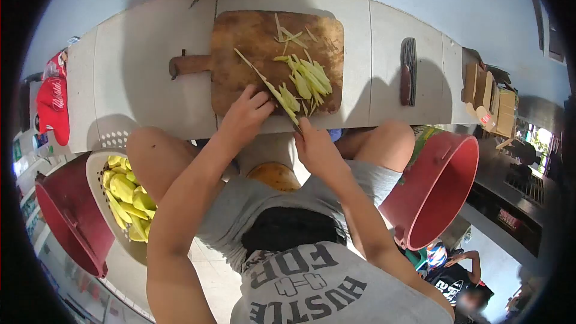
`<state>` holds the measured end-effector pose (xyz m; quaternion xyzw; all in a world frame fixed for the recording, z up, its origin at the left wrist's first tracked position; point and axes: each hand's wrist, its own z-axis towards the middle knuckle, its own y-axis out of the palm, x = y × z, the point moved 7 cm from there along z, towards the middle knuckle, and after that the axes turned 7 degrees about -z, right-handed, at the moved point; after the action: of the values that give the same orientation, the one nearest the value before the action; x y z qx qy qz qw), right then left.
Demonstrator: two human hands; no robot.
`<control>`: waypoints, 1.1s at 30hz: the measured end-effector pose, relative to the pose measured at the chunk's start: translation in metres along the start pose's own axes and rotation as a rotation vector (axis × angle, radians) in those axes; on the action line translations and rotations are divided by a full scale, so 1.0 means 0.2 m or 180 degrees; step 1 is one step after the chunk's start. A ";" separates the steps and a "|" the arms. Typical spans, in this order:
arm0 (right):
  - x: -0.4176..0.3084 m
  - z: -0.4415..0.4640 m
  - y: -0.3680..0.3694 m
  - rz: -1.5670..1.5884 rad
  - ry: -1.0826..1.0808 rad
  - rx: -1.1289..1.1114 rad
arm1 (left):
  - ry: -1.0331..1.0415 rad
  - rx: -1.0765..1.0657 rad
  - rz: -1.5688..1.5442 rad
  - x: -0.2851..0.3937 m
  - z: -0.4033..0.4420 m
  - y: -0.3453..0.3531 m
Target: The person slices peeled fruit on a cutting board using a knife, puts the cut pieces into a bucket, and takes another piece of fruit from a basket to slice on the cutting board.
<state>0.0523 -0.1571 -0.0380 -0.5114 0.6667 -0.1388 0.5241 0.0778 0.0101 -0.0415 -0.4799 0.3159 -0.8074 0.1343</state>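
Note:
A wooden cutting board [234, 30] with a handle lies on the tiled table. Several pale green strips [312, 78] are heaped on its right half, with thin slivers above them. My right hand [317, 147], at the board's near edge, is closed around a knife [296, 125]; its blade is narrow and partly hidden by pale green pieces. Just left of the blade, my left hand [247, 114] rests on the board with its fingers curled together; what they hold, if anything, is hidden.
A dark-handled blade [408, 75] lies on the table's right. Peeled yellow-green pieces [123, 189] fill a white basket [96, 171] at lower left. Red tubs [75, 222] [441, 186] stand at both sides. Cardboard boxes [506, 111] are far right; another person [453, 279] is at lower right.

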 end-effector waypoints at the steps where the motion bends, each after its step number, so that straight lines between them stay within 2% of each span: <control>1: 0.00 -0.01 -0.01 0.0031 -0.0064 0.0036 | -0.0030 -0.0069 0.0078 -0.01 -0.01 0.01; 10: 0.03 0.06 0.08 0.0238 -0.0126 0.0227 | -0.0128 -0.0036 0.0075 0.00 -0.01 0.01; 17: -0.06 0.00 -0.16 0.0300 0.0046 0.0356 | -0.0281 0.0385 -0.0149 -0.03 0.04 -0.01; 21: -0.04 0.00 -0.25 0.0024 0.0156 0.0677 | -0.0257 0.0739 0.0022 -0.03 0.08 -0.02; 24: 0.00 -0.03 -0.29 -0.0065 0.0349 0.0783 | -0.0507 0.0939 -0.0146 -0.01 0.07 -0.07; 26: 0.02 -0.04 -0.30 -0.0041 0.0374 0.0884 | -0.0614 0.0998 0.0149 0.06 0.06 -0.14; 27: 0.02 -0.04 -0.31 -0.0088 0.0324 0.0935 | -0.0595 0.1013 0.0164 0.10 0.06 -0.15; 29: 0.01 -0.04 -0.30 -0.0132 0.0261 0.0987 | 0.0145 0.0708 0.0566 0.26 0.07 -0.11; 33: -0.04 -0.06 -0.30 -0.0266 0.0181 0.0965 | 0.0333 0.0626 0.0480 0.31 0.07 0.03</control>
<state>0.0733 -0.1811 0.0155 -0.4496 0.6309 -0.2738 0.5700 0.0574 -0.0319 0.0027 -0.3965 0.2770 -0.8460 0.2244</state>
